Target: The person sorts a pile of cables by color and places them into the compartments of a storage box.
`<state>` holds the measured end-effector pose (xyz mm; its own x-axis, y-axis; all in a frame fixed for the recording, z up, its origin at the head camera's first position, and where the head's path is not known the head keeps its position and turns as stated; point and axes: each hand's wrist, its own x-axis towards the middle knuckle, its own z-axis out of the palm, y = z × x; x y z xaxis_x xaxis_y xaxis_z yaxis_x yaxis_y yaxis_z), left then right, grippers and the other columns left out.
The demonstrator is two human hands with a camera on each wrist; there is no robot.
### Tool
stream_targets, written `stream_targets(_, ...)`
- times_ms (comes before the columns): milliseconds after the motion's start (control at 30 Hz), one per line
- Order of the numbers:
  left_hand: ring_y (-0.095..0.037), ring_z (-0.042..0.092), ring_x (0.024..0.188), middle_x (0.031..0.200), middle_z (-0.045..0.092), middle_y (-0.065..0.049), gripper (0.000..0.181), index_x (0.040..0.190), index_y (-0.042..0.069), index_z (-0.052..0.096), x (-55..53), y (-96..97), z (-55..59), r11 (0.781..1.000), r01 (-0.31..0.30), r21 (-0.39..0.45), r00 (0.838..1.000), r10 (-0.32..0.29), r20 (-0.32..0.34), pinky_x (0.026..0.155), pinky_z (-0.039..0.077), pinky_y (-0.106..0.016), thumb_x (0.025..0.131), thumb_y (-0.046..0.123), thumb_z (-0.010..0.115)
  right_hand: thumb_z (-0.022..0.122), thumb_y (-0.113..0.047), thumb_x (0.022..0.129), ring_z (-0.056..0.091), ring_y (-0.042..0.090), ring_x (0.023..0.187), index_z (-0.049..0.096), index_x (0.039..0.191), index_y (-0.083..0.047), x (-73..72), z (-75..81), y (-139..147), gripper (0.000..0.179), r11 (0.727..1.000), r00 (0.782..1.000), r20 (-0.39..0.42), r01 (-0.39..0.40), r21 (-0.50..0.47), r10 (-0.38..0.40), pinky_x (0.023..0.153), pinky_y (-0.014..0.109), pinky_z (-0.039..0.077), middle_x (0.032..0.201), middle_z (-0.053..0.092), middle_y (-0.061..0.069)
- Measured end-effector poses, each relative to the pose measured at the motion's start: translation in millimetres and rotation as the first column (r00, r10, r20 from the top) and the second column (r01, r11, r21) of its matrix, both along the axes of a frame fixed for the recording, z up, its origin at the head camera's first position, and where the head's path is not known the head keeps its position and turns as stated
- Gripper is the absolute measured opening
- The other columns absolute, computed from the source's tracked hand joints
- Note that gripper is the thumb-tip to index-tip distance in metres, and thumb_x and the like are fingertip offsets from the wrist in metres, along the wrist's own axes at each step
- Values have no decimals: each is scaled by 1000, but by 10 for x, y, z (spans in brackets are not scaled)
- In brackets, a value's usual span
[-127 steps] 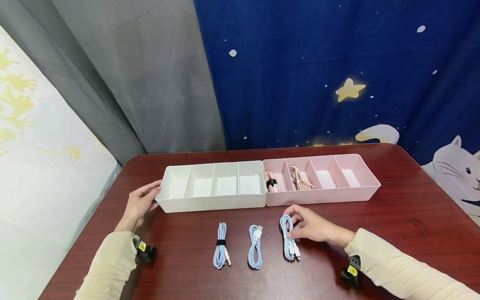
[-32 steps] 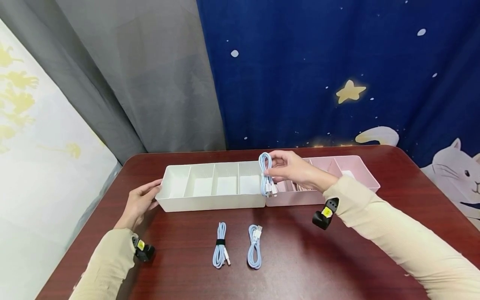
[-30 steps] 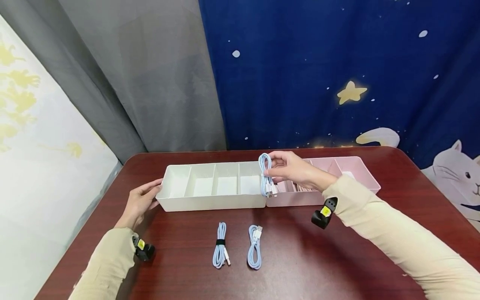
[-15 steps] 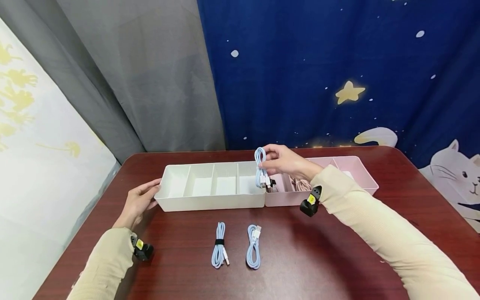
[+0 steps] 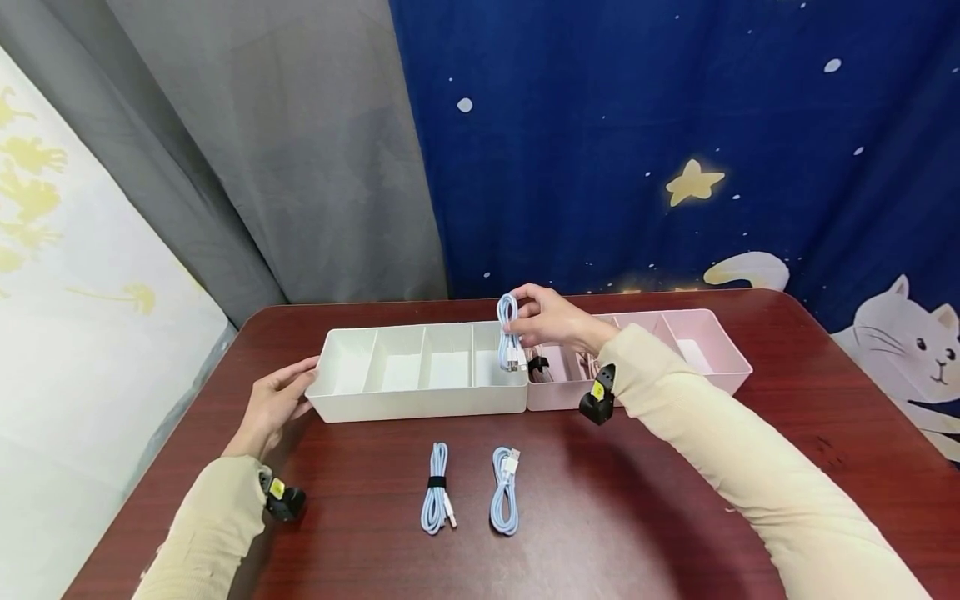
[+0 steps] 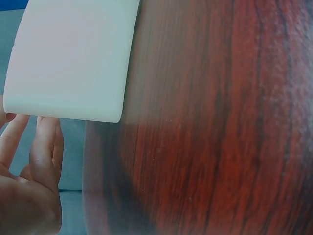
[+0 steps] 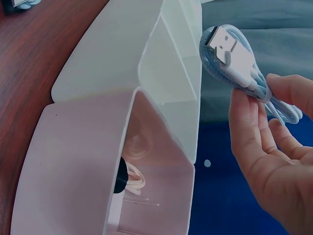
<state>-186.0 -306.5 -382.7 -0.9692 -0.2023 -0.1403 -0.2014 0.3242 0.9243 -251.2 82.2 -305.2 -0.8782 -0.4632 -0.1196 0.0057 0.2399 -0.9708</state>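
Note:
In the head view my right hand (image 5: 551, 319) pinches a coiled light-blue charging cable (image 5: 507, 321) between thumb and fingers, above the rightmost compartment of the white divided box (image 5: 420, 406). Its metal USB plug (image 7: 222, 40) shows in the right wrist view, where the cable is clear of the box. My left hand (image 5: 272, 406) touches the left end of the white box with nearly straight fingers; its fingertips are partly hidden in the left wrist view. Two more coiled blue cables, one with a black strap (image 5: 435, 492) and one with a white plug (image 5: 505, 492), lie in front.
A pink divided box (image 5: 637, 396) stands end to end with the white one, partly behind my right arm. Pink cables (image 5: 542, 367) lie in its left compartments, one with a black strap. Curtains (image 5: 585, 150) hang behind the dark red table (image 5: 360, 533).
My right hand has picked up the third blue cable from the table and carried it up and leftward, from near the boxes' joint to over the white box. The left hand keeps its place.

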Motion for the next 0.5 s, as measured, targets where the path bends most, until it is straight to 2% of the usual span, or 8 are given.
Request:
stream_targets(167,4,55,79,109,51,3,53,131,12,46,-1,8,10,1000,-5,11,1000,5,5,68,49,-21,86,39,55,60,5,79,56,15,66,37,120,3,-18,-24,-32,47,998,1000,-10,-13,55,13,70,40,50,82,54,11)
stream_targets(267,4,55,79,112,51,1,53,131,12,46,-1,12,17,1000,-9,16,1000,8,8,68,49,-21,86,38,55,60,5,79,56,16,66,38,120,3,-26,-42,-55,46,997,1000,-20,-6,79,8,69,40,51,83,53,12)
stream_targets(500,5,55,78,106,52,7,52,130,12,46,-4,15,19,1000,-21,20,1000,21,14,67,49,-20,86,38,55,61,5,79,56,16,70,39,119,2,-63,-114,-112,45,998,1000,-8,29,62,-28,66,36,52,86,53,14)
